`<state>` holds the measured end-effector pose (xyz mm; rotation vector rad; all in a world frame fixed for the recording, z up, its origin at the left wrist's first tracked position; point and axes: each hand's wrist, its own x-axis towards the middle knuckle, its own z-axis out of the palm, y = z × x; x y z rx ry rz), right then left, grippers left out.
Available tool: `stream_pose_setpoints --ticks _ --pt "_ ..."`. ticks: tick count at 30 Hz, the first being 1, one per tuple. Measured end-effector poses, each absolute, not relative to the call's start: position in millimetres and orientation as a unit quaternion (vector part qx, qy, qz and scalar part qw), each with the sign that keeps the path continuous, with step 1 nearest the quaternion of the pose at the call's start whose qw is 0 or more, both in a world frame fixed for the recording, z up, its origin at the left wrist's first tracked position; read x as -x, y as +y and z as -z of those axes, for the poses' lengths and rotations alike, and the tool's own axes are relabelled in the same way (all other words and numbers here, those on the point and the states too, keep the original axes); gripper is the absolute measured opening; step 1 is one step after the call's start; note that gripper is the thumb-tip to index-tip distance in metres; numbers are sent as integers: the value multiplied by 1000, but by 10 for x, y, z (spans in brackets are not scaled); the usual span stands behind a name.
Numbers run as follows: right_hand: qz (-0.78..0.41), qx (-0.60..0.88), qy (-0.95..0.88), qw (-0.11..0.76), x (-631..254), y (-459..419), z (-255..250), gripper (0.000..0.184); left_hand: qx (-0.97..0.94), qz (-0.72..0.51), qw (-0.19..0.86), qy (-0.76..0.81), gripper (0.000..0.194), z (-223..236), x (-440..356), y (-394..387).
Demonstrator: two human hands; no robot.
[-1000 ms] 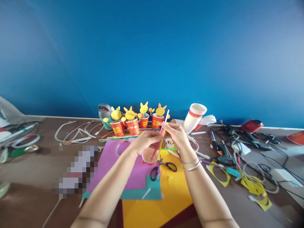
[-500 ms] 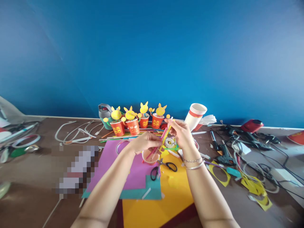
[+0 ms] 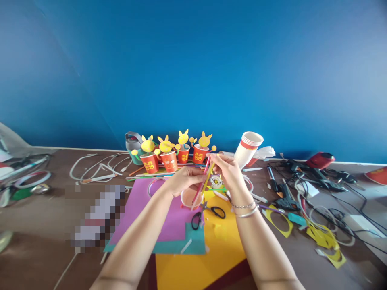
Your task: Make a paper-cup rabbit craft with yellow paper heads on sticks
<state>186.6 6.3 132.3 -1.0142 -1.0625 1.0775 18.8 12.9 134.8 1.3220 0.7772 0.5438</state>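
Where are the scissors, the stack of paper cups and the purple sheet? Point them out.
Scissors (image 3: 206, 207): head view, metal near the pivot.
Stack of paper cups (image 3: 243, 156): head view, white side wall.
Purple sheet (image 3: 175, 225): head view, bare surface.

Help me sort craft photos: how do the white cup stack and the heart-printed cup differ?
The cup stack is several nested cups; the heart-printed cup is single. The stack's sides look mostly white, the heart-printed cup's mostly red. A yellow eared cutout rises from the heart-printed cup, none from the stack. Both have pale rims.
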Motion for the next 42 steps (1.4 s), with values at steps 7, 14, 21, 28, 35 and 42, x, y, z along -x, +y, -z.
stream_pose_setpoints --ticks 7,14,21,28,35,42 --pt "-460 435 -495 595 -1800 31 -1311 35 -605 -242 679 338 40 -1368 -190 111" --pt "-439 460 -526 564 -1789 4 -1358 37 -616 -243 663 350 39 -1407 -168 120" --pt "-446 447 -571 524 -1781 -29 -1380 42 -627 -243 653 349 34 -1382 -152 143" --pt "-459 433 -576 519 -1789 -44 -1384 40 -640 -236 644 347 32 -1365 -124 149" --pt "-447 432 -621 478 -1851 -17 -1345 41 -652 -249 630 340 33 -1333 -117 168" --pt "-462 432 -614 473 -1850 -4 -1328 42 -651 -240 635 339 36 -1362 -113 158"
